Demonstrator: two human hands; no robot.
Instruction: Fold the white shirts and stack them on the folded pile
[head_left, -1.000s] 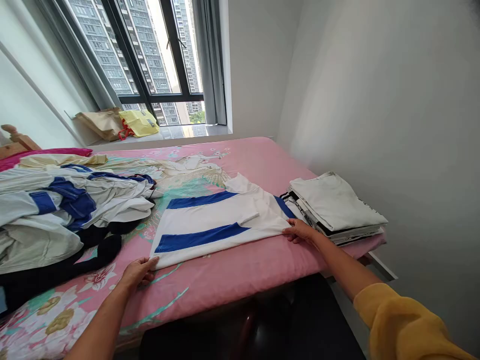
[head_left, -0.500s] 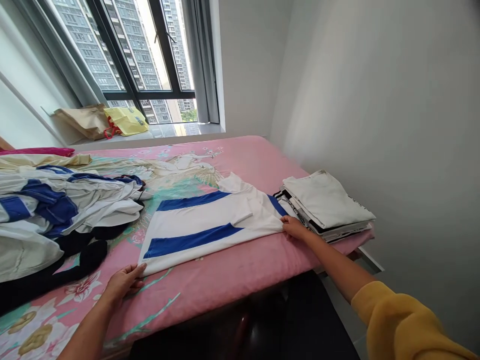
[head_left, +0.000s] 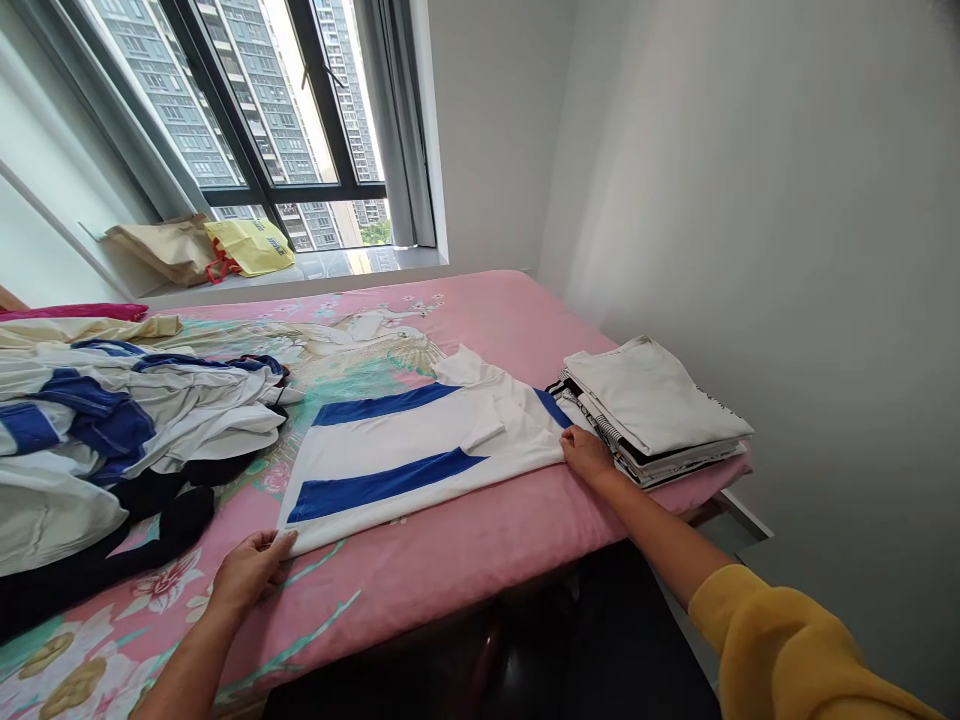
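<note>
A white shirt with blue panels (head_left: 405, 440) lies flat on the bed, partly folded, one sleeve turned in across its body. My left hand (head_left: 251, 570) pinches the shirt's near left corner at the hem. At the other end, my right hand (head_left: 589, 457) grips the edge near the collar and shoulder, with its fingers closed on the cloth. Just beyond that hand sits a stack of folded clothes (head_left: 652, 395), a white garment on top. Parts of the fingertips on both hands are hidden by the fabric.
A loose heap of white, blue and black clothes (head_left: 202, 410) spreads over the bed's left side. The pink floral bedsheet (head_left: 480, 540) ends at the near edge. On the windowsill lie a brown paper bag (head_left: 165, 250) and a yellow bag (head_left: 255, 247). A wall rises at right.
Both hands keep their hold on the shirt, which stays nearly in place. My left hand has shifted slightly to the right, and the view has moved a little.
</note>
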